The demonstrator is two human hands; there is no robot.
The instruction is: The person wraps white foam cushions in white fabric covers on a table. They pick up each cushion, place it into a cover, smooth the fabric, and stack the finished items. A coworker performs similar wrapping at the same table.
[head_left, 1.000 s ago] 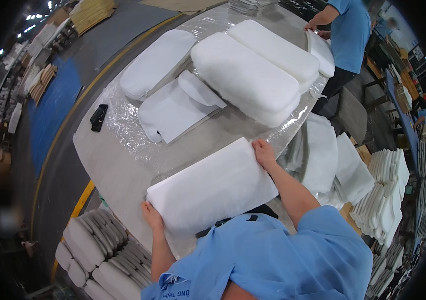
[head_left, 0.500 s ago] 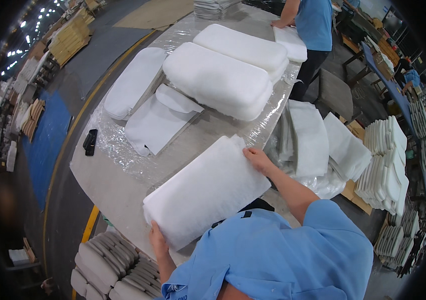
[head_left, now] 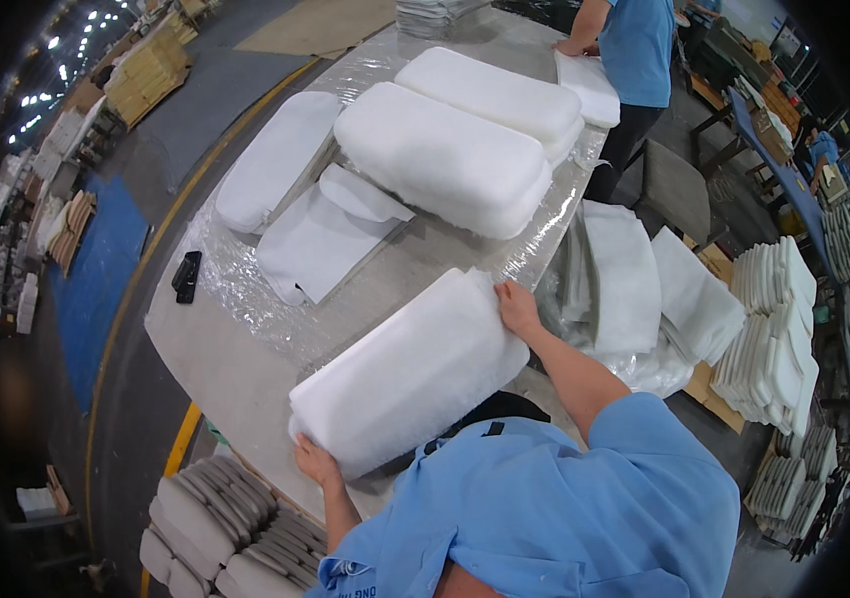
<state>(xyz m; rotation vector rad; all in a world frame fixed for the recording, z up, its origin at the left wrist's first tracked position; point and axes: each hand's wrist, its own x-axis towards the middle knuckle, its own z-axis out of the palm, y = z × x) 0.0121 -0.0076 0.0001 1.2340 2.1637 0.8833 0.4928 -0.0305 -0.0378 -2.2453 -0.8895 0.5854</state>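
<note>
In front of me at the table's near edge lies a white cushion pad [head_left: 410, 369] with a fluffy fibre surface, set at a slant. Its near side bends downward along its length. My left hand [head_left: 317, 461] grips the lower left end, the fingers partly hidden by the pad. At the upper right end my right hand [head_left: 517, 307] pinches the fluffy edge. Beyond it rest two thick stacks of similar white pads, a nearer stack [head_left: 440, 159] and a farther stack [head_left: 490, 95]. Flat white oblong pieces [head_left: 279, 159] and a sheet with a curved flap [head_left: 330, 239] lie to their left.
Clear plastic film covers part of the grey table [head_left: 216, 349]. A black object [head_left: 185, 277] lies at its left edge. White padding sheets [head_left: 624, 279] stand at my right, grey cushions [head_left: 211, 518] at lower left. A co-worker [head_left: 634, 60] handles a white pad at the far end.
The pad's near side has bent downward, so its top looks narrower and rounded. My right hand has shifted slightly; my left hand has turned further under the end. The view has shifted a little.
</note>
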